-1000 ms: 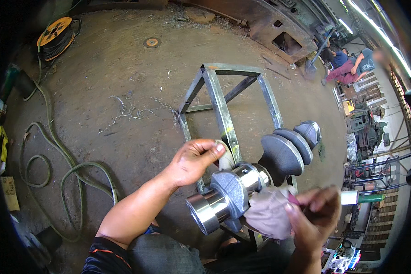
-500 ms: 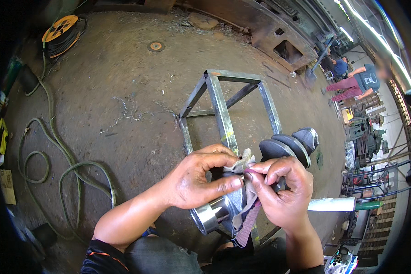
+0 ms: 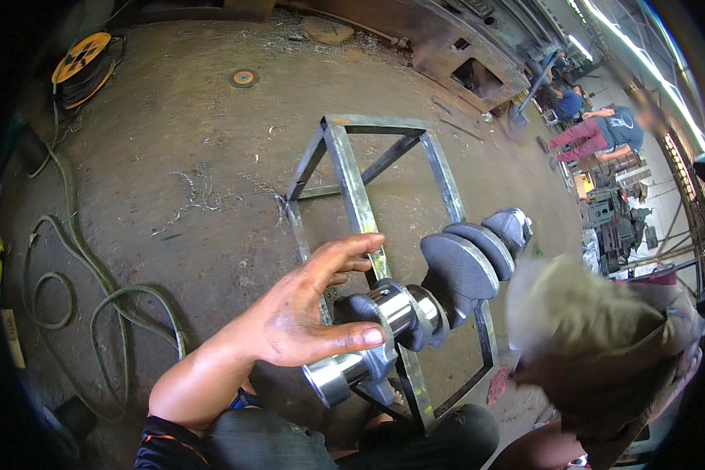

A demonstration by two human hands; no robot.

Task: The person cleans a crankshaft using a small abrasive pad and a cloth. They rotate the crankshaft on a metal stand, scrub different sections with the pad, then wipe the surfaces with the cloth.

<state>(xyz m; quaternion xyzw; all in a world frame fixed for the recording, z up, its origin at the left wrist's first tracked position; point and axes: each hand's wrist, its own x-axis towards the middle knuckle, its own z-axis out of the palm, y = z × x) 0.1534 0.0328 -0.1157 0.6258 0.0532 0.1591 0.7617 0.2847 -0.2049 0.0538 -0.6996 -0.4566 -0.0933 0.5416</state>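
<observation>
A metal crankshaft [image 3: 456,270], with grey webs and polished journals, lies across a metal frame stand [image 3: 351,180]. My left hand [image 3: 309,309] is over its near end, thumb and fingers spread apart, with nothing held. Whether the fingers touch the crankshaft I cannot tell. Off to the right, a beige and dark brown cloth rag [image 3: 603,345] hangs spread out and smeared by motion. My right hand [image 3: 688,366] holds it at the far right and is mostly hidden behind the cloth.
A hose [image 3: 82,235] loops over the floor at left, below an orange cable reel [image 3: 82,63]. Metal shavings [image 3: 204,192] and a grinding disc [image 3: 244,78] lie beyond the stand. Another person [image 3: 595,135] stands at the far right near machinery.
The rag has left the crankshaft and swung right with my right hand, unfolding. My left hand has let go of the rag and opened. More of the crankshaft shows.
</observation>
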